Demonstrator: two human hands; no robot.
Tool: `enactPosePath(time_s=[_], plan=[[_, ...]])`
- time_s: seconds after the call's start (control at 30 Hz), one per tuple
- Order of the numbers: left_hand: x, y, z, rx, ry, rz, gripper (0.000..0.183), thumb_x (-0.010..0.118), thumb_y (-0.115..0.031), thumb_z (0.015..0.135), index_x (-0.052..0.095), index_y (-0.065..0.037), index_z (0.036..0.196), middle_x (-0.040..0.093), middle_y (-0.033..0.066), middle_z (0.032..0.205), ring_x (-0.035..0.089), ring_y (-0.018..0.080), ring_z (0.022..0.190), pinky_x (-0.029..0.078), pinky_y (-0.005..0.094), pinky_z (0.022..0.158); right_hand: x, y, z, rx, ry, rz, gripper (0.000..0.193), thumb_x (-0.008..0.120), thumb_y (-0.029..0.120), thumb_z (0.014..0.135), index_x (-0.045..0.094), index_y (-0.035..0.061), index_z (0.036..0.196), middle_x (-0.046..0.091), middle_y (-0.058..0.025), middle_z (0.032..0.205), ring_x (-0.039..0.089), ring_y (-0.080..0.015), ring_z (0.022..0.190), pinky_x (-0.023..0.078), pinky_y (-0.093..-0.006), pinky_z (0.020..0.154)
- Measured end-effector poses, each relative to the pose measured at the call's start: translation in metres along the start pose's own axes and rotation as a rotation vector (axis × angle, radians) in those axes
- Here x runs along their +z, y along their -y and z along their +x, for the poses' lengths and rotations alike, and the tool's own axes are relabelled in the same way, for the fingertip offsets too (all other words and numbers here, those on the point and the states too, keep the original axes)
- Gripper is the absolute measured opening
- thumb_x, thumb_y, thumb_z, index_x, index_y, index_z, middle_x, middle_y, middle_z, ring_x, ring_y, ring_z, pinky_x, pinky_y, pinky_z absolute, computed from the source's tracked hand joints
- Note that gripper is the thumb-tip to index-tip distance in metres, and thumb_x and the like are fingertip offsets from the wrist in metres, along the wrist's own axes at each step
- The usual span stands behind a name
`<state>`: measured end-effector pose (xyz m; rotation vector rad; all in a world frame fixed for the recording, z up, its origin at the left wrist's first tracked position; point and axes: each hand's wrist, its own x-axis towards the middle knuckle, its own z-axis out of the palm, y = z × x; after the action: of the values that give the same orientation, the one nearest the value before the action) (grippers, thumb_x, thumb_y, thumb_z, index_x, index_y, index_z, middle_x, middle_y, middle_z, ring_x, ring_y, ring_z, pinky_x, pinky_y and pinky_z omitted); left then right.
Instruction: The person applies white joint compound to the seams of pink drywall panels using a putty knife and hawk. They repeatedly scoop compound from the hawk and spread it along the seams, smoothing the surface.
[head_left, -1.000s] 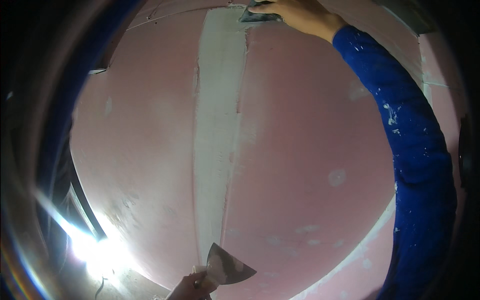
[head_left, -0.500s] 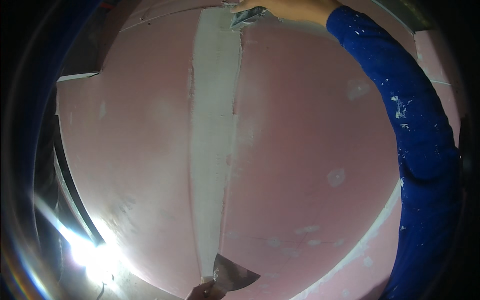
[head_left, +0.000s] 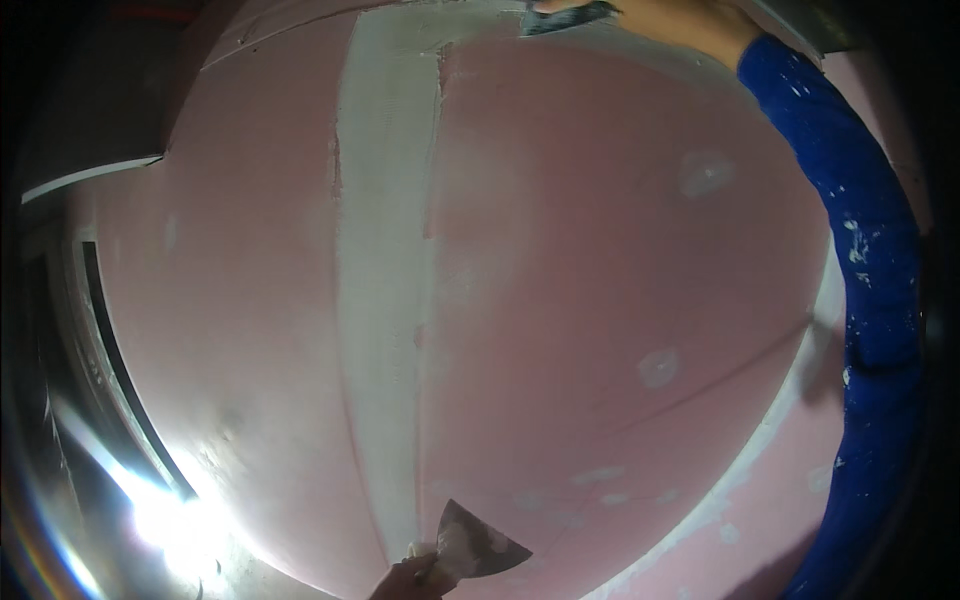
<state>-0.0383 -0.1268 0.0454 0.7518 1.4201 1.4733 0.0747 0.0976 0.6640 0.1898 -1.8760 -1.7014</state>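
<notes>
At the top of the view my right hand (head_left: 680, 28) grips a dark, flat plastering blade (head_left: 570, 18) smeared with compound, held against the upper part of a pink board wall (head_left: 570, 250). Its handle cannot be made out. Down the wall runs a wide pale strip of joint compound (head_left: 385, 250) with rough edges, to the left of that blade. Low in the view, my left hand (head_left: 405, 580) is closed round a putty knife (head_left: 480, 542) with a broad triangular blade. That knife is in front of the wall, beside the strip's lower end.
Filled spots (head_left: 658, 368) dot the pink board to the right. A pale filled seam (head_left: 740, 470) curves along the lower right. A bright lamp (head_left: 180, 520) glares at the lower left, near a dark upright frame edge (head_left: 120, 350).
My right hand and its blade have moved right along the top of the wall, away from the strip. The view has shifted slightly right. My left hand still holds the putty knife low down.
</notes>
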Motion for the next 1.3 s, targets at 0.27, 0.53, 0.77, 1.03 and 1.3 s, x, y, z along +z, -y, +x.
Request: enactPosePath(time_s=[0.27, 0.53, 0.77, 1.03, 1.3], plan=[[-0.005, 0.013, -0.029, -0.051, -0.083, 0.114, 0.042, 0.058, -0.031, 0.101, 0.057, -0.005, 0.133, 0.066, 0.0087, 0.068, 0.059, 0.0135, 0.046, 0.041, 0.0253, 0.036, -0.026, 0.007, -0.061, 0.197, -0.011, 0.086, 0.049, 0.059, -0.006, 0.085, 0.071, 0.0187, 0.126, 0.066, -0.0061, 0.129, 0.052, -0.0259, 0.122, 0.031, -0.0458, 0.115], [0.010, 0.038, -0.033, 0.156, -0.172, 0.042, 0.048, 0.073, -0.019, 0.091, 0.056, -0.002, 0.133, 0.070, 0.0070, 0.084, 0.063, 0.0114, 0.057, 0.050, 0.0247, 0.045, 0.017, 0.019, 0.061, -0.017, -0.250, -0.058, 0.047, 0.057, -0.005, 0.085, 0.069, 0.0143, 0.127, 0.064, -0.0070, 0.125, 0.053, -0.0284, 0.119, 0.031, -0.0528, 0.114], [0.006, 0.054, -0.039, 0.113, -0.170, -0.022, 0.047, 0.073, -0.018, 0.090, 0.058, -0.003, 0.132, 0.069, 0.0081, 0.089, 0.064, 0.0133, 0.061, 0.051, 0.0248, 0.047, 0.020, 0.021, 0.030, 0.044, -0.178, 0.006, 0.045, 0.060, 0.000, 0.085, 0.068, 0.0133, 0.128, 0.063, -0.0083, 0.124, 0.052, -0.0294, 0.122, 0.030, -0.0522, 0.114], [-0.021, 0.067, -0.032, -0.061, -0.063, -0.219, 0.054, 0.069, -0.016, 0.092, 0.050, -0.009, 0.142, 0.070, 0.0100, 0.098, 0.064, 0.0146, 0.062, 0.053, 0.0254, 0.050, -0.009, 0.035, 0.063, -0.127, -0.247, 0.128, 0.049, 0.057, -0.005, 0.082, 0.072, 0.0163, 0.124, 0.067, -0.0057, 0.129, 0.054, -0.0263, 0.122, 0.034, -0.0445, 0.110], [-0.008, 0.047, -0.038, 0.152, -0.070, 0.021, 0.064, 0.071, -0.010, 0.090, 0.043, -0.004, 0.148, 0.070, 0.0111, 0.100, 0.065, 0.0141, 0.064, 0.053, 0.0252, 0.049, -0.015, 0.048, 0.098, -0.107, -0.077, 0.045, 0.044, 0.056, -0.004, 0.084, 0.074, 0.0176, 0.118, 0.069, -0.0056, 0.125, 0.055, -0.0271, 0.123, 0.035, -0.0482, 0.109]])
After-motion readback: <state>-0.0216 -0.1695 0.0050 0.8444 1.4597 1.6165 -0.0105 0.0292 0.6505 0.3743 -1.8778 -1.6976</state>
